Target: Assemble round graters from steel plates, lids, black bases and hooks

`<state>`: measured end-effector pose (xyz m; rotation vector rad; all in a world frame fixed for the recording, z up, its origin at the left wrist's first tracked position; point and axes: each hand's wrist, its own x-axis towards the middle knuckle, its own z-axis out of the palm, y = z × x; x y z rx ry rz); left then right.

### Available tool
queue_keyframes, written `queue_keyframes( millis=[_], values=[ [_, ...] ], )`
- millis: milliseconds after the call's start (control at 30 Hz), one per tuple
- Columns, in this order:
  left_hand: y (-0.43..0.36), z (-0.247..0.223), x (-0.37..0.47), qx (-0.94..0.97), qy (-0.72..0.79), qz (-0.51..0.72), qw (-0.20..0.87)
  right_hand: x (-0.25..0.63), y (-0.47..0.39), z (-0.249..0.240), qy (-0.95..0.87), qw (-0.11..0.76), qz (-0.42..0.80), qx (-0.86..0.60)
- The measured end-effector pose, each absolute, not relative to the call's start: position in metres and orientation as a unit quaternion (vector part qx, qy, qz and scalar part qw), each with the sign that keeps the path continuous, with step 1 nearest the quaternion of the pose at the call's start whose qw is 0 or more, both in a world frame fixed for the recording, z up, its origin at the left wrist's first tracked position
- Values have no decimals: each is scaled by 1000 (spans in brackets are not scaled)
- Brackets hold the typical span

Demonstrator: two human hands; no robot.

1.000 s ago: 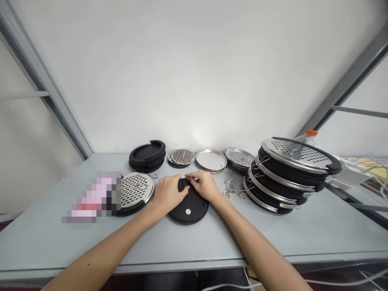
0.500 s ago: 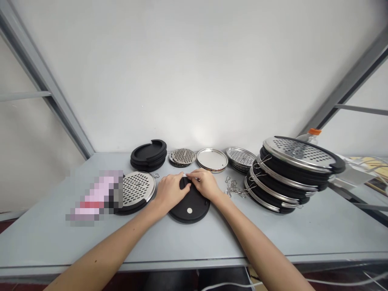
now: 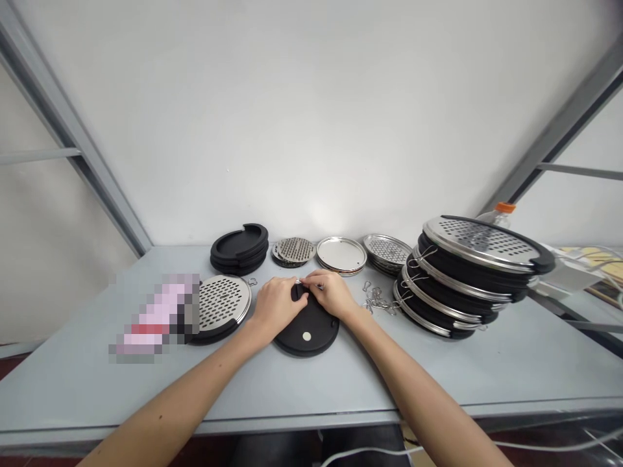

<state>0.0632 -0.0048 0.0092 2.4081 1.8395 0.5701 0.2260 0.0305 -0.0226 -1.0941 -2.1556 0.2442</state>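
A black round disc [image 3: 311, 327] with a small white dot lies on the table in front of me. My left hand [image 3: 278, 302] grips its upper left edge, fingers curled over the rim and thumb on top. On the upper right edge, my right hand [image 3: 331, 292] has its fingertips pinched near a small shiny metal piece [image 3: 298, 282] at the rim. That piece is partly hidden by the fingers. Just right of my right hand lie several loose wire clips [image 3: 377, 299]. To the left is a perforated metal disc [image 3: 221, 301] in a black holder with a wire clip beside it.
Along the wall stand stacked black holders [image 3: 238, 248], perforated plates [image 3: 294, 250], plain metal plates [image 3: 341, 254] and patterned plates [image 3: 388, 248]. A tall stack of assembled discs [image 3: 481, 245] stands at right, an orange-capped bottle [image 3: 504, 209] behind it. A blurred pink item [image 3: 163, 308] lies left.
Both hands remain at the disc's far edge, with only slight finger movement. The whole view has shifted a little.
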Motion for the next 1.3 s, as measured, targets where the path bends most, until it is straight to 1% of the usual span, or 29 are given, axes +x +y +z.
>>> queue_keyframes(
  millis=[333,867,1133,1300],
  values=[
    [-2,5,61,773,609,169,57,224,30,-22,-846,318,44,-426],
    [0,10,64,789,600,131,20,221,30,-18,-855,290,14,-431],
    [1,10,63,799,588,126,2,222,32,-20,-853,298,19,-428],
    [4,9,65,796,593,121,-1,221,32,-20,-858,281,-1,-431]
  ],
)
